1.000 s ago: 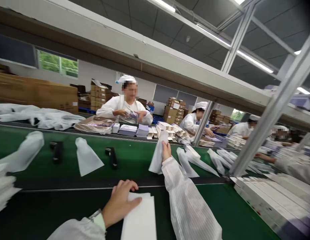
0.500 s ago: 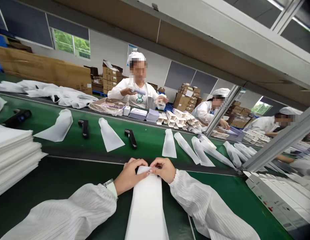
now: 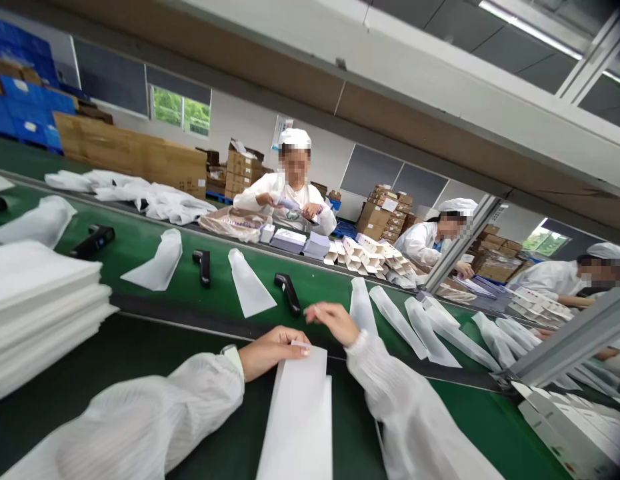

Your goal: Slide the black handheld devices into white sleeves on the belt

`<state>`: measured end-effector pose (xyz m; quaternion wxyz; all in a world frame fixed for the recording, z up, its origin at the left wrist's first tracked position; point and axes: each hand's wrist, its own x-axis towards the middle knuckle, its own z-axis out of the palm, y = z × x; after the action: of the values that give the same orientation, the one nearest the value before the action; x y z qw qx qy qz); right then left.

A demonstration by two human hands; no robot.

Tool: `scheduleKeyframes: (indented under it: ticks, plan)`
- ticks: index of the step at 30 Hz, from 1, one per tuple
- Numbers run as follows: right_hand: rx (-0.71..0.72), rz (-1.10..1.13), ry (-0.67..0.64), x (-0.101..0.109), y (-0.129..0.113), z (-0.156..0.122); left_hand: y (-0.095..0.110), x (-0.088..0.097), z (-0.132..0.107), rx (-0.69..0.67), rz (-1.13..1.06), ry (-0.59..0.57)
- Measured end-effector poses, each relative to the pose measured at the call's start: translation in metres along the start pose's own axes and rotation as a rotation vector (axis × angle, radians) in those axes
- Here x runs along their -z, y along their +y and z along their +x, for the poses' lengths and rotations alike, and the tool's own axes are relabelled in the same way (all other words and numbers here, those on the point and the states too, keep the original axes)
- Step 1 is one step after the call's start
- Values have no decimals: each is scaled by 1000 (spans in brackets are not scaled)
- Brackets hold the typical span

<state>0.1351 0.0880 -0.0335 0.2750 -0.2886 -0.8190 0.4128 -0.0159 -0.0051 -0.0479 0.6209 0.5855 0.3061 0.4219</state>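
Observation:
My left hand (image 3: pixel 274 351) grips the far end of a long, folded white packing sheet (image 3: pixel 300 420), thumb on top. The sheet lies lengthwise in front of me, its near end cut off by the frame. My right hand (image 3: pixel 335 321) is lifted off it, fingers stretched to the left and holding nothing. Just beyond its fingertips, a black angled handheld device (image 3: pixel 289 293) rests on the green conveyor belt (image 3: pixel 320 273). Left of the device lies a white wrapped piece (image 3: pixel 250 287), and right of my hand another white wrapped piece (image 3: pixel 363 307).
A tall stack of white sheets (image 3: pixel 45 293) stands at my left. More black devices (image 3: pixel 203 268) and wrapped pieces lie along the belt. White boxes (image 3: pixel 570 427) sit at the lower right, near a slanted metal post (image 3: pixel 565 340). A co-worker (image 3: pixel 293 193) faces me across the belt.
My right hand has let go of the sheet and risen toward the black device. My left hand still holds the sheet's end. The view has swung left, shifting the scene rightward.

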Motion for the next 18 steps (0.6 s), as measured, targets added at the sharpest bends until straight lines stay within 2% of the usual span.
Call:
scheduleKeyframes:
  ticks: [1, 3, 5, 7, 9, 11, 14, 16, 18]
  plan:
    - [-44, -72, 158, -7, 5, 17, -3, 0, 0, 23, -15, 15]
    - [-139, -159, 337, -23, 17, 50, -8, -1, 1, 43, 7, 58]
    - [-216, -101, 379, -37, 28, 74, -11, -1, 2, 25, 31, 114]
    - [-233, 25, 358, -40, 32, 85, -13, -1, 2, 25, 42, 137]
    - [-203, 144, 346, -33, 30, 80, -13, 1, 2, 22, 76, 136]
    - [-135, 366, 318, -18, 21, 63, -12, 2, 2, 4, 93, 139]
    - [-33, 750, 169, 4, -2, 28, -7, 0, 0, -24, 78, 134]
    - [-26, 849, 87, 13, -19, 11, -3, -3, -1, -19, 73, 119]
    - [-43, 843, 107, 18, -30, 1, 1, -6, -2, -7, 87, 107]
